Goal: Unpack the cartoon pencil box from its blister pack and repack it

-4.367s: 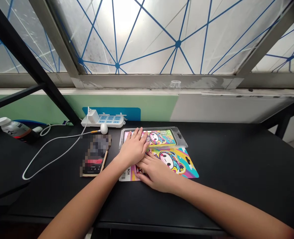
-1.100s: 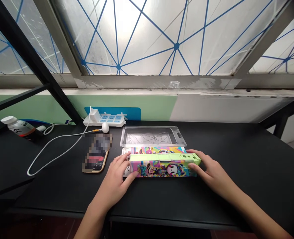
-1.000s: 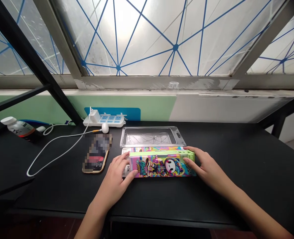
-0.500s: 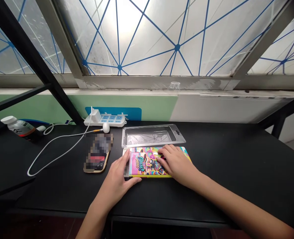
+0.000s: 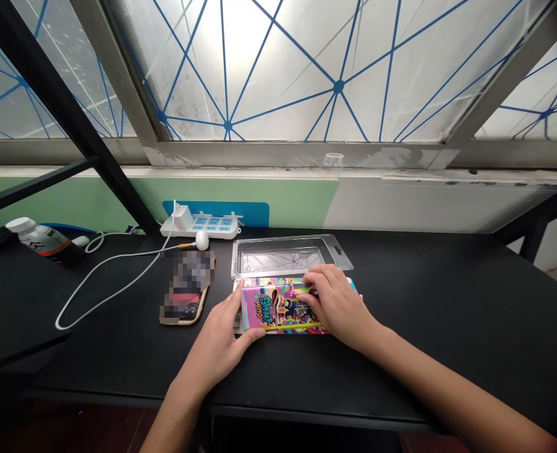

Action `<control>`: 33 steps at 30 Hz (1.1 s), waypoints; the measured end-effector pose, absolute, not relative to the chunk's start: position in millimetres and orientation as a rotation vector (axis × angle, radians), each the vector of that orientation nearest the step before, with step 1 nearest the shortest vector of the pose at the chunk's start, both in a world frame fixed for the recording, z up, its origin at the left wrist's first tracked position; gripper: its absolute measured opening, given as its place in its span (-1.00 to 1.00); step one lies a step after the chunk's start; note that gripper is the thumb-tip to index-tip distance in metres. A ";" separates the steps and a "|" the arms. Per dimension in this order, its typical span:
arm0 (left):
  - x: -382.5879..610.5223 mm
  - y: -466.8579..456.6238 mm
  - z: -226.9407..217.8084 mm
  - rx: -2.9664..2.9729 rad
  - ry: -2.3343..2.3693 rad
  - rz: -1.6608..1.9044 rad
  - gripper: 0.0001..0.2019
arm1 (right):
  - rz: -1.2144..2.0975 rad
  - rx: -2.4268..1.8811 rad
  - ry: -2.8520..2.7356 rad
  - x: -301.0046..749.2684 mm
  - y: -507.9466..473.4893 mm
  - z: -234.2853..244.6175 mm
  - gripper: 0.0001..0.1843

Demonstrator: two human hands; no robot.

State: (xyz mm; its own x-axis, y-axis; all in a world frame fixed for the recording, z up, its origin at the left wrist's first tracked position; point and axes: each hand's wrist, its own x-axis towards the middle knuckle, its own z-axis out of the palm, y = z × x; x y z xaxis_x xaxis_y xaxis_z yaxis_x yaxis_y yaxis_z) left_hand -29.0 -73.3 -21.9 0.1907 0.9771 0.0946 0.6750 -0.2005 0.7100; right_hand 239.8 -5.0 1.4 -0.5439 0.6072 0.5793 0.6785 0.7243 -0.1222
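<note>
A flat, brightly printed pencil case (image 5: 278, 307) with pink and yellow-green edges lies over a colourful printed card (image 5: 301, 331), slightly tilted off it. My left hand (image 5: 221, 324) holds the case's left end, thumb at the near corner and fingers along the left side. Across its right part, my right hand (image 5: 337, 305) grips with fingers curled at the far edge and thumb on the printed face. Its right end is covered by that hand. Just behind lies a clear plastic blister shell (image 5: 339, 257), touched by neither hand.
Left of the case is a phone (image 5: 197, 283) in a tan-edged case. A white cable (image 5: 89, 277) loops from a power strip (image 5: 212, 225) at the wall. A white-capped bottle (image 5: 42, 239) stands far left. Black metal bars (image 5: 112, 189) frame the desk, and a clear cup (image 5: 333, 160) sits on the sill.
The pencil case has tilted up a little, its near edge shifting away from me and exposing the card's near strip. My right fingers have curled more at its far edge.
</note>
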 end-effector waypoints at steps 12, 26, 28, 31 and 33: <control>-36.9 -73.4 -21.3 1.823 1.577 0.696 -0.26 | 0.378 -1.060 -2.588 328.0 -67.9 9.3 -0.28; -40.7 -77.6 -31.2 1.795 1.497 0.823 -0.38 | 0.469 -1.539 -2.100 354.6 -51.9 -33.7 -0.59; -41.1 -78.0 -32.2 1.781 1.469 0.849 -0.33 | 0.467 -1.531 -2.067 352.5 -50.9 -33.5 -0.58; -40.8 -76.0 -34.5 1.772 1.444 0.860 -0.24 | 0.462 -1.512 -2.050 348.0 -51.9 -37.9 -0.44; -39.8 -74.5 -35.9 1.805 1.451 0.840 -0.20 | 0.425 -1.491 -2.085 345.0 -53.9 -42.4 -0.35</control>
State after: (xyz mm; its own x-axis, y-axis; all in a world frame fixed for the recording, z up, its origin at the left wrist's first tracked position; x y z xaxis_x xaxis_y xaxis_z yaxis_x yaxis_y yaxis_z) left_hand -39.8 -74.5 -35.9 0.1764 0.9815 0.0747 0.5538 -0.1617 0.8168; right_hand 345.0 -53.9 -42.4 -0.2443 0.9393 0.2408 0.7702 0.3389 -0.5403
